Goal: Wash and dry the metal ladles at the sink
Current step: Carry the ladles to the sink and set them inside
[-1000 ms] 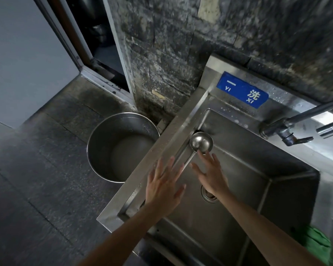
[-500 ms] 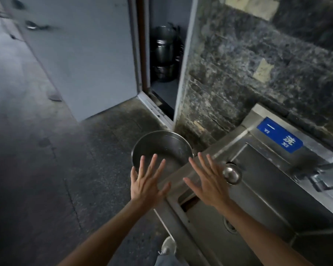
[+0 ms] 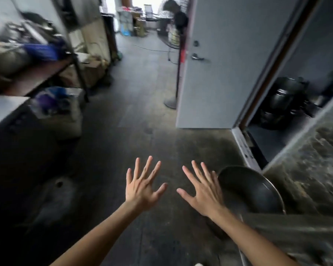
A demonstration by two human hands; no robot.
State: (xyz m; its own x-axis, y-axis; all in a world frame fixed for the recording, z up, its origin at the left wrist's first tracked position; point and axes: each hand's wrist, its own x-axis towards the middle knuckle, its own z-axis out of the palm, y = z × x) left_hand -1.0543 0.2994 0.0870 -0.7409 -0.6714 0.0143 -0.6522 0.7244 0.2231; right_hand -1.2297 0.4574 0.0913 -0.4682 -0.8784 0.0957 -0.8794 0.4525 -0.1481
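My left hand (image 3: 142, 187) and my right hand (image 3: 204, 192) are both held out in front of me over the dark floor, fingers spread wide and empty. Only the blurred steel corner of the sink (image 3: 296, 233) shows at the bottom right, under my right forearm. No ladle is in view. A large round metal pot (image 3: 258, 191) stands on the floor just right of my right hand.
An open grey door (image 3: 225, 64) stands ahead to the right, with stacked dark pots (image 3: 284, 100) in the room behind it. Cluttered shelves (image 3: 33, 60) line the left side. A fan stand (image 3: 171, 100) and a person (image 3: 177, 18) are down the corridor.
The view has swung left, away from the sink. The ladle and basin have left the frame, and both open hands now hang over the floor instead of the sink.
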